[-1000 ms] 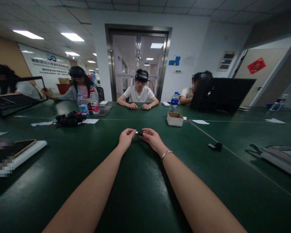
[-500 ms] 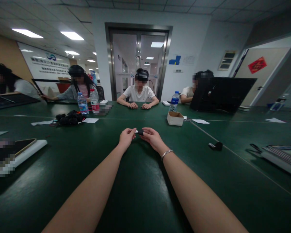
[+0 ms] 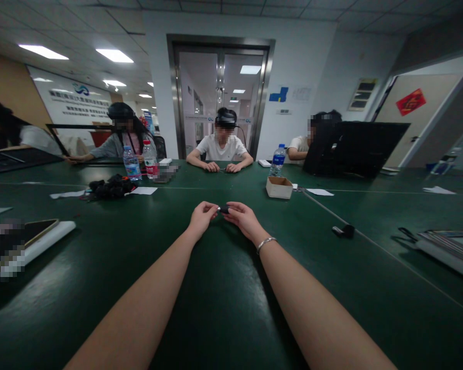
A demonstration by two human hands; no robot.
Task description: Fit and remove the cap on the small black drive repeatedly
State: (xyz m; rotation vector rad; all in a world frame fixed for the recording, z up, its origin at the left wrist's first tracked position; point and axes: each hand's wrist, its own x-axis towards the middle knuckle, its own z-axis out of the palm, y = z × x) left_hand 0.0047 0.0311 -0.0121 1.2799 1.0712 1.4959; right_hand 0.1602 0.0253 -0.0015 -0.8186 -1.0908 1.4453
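Note:
A small black piece with a silver end (image 3: 224, 209) is held level between my two hands, just above the green table (image 3: 224, 288). It looks like a USB stick, but it is too small to be sure. My left hand (image 3: 202, 218) pinches the silver end between thumb and fingertips and hides most of it. From the other side, my right hand (image 3: 244, 218) has its fingers closed on the black body. A silver bracelet (image 3: 266, 245) is on my right wrist. To the right lies a similar black-and-silver piece (image 3: 344, 231), apart from both hands.
Beyond my hands stands a small open cardboard box (image 3: 279, 188), with a water bottle (image 3: 278, 160) behind it. A black bundle (image 3: 112, 187) and two bottles are at the left. Across the table sits a person (image 3: 223, 146); a large black monitor (image 3: 355, 149) stands at the right.
My left fingertips have shifted slightly to the right along the small piece, so less of its silver end shows. My right hand has hardly moved.

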